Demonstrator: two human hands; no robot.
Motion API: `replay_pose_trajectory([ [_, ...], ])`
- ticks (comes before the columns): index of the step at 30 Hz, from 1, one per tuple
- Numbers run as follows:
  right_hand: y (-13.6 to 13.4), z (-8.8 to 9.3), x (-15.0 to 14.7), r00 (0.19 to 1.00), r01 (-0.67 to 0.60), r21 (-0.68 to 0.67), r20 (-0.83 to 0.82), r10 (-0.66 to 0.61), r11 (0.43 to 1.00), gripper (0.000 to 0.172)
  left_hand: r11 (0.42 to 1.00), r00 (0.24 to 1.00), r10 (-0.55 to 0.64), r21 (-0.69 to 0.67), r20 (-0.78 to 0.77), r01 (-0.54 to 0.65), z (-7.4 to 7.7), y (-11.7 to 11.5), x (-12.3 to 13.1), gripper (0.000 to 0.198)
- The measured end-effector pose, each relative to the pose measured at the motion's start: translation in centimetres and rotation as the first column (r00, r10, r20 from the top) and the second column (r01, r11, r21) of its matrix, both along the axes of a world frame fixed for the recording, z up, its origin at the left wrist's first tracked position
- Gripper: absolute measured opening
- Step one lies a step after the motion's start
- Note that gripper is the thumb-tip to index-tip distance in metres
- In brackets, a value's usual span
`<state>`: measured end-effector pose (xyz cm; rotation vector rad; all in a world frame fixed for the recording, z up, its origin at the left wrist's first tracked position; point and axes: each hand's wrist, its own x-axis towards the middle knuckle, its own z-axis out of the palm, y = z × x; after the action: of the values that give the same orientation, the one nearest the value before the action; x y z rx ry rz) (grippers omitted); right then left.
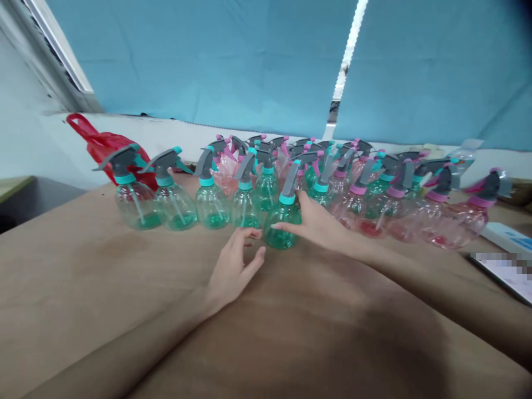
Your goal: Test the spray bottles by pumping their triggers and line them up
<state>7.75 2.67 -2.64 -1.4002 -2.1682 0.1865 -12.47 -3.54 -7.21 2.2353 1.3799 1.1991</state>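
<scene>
My right hand (313,221) is wrapped around a green spray bottle (280,235) with a grey trigger head and turquoise collar; it stands upright at the front of the group. Just left of that bottle, my left hand (239,263) has its fingers apart and curved, with nothing in it. Behind its fingertips stands another green spray bottle (246,208). Further left, a green spray bottle (213,205) and several like it form a row. Pink spray bottles (372,221) with pink collars stand to the right of my right hand.
A red plastic bag (110,147) lies at the back left of the wooden table (103,310). More spray bottles crowd the back by the wall. At the right edge are a flat device with a bright screen (507,274) and a white-and-blue box (509,237). Blue cloth (208,61) hangs behind.
</scene>
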Motion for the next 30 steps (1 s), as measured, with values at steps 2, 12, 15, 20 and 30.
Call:
replay_pose_trajectory([
  [2, 0.8, 0.1, -0.1, 1.0, 0.011, 0.011, 0.021, -0.011, 1.0, 0.074, 1.0, 1.0, -0.015, -0.021, 0.008, 0.015, -0.1, -0.4, 0.3, 0.019],
  [12, 3.0, 0.8, -0.9, 0.994, 0.089, -0.028, 0.072, -0.087, 0.996, 0.076, 0.995, 0.999, -0.031, -0.097, 0.03, 0.034, 0.3, -0.8, 0.6, 0.019],
  [15, 3.3, 0.9, -1.1, 0.99, 0.115, -0.026, 0.084, -0.113, 0.993, 0.077, 0.992, 0.999, -0.031, -0.119, 0.027, 0.034, 0.2, -0.7, 0.5, 0.021],
  [20, 3.5, 1.0, -1.6, 0.986, 0.146, -0.04, 0.085, -0.142, 0.988, 0.079, 0.988, 0.999, -0.043, -0.149, 0.021, 0.046, 0.0, -0.5, 0.5, 0.023],
  [30, 0.2, 1.0, 1.0, 0.997, 0.07, 0.099, -0.048, -0.066, 0.993, 0.076, 0.985, 0.999, -0.049, -0.167, 0.021, 0.052, 0.1, -0.5, 0.4, 0.024],
])
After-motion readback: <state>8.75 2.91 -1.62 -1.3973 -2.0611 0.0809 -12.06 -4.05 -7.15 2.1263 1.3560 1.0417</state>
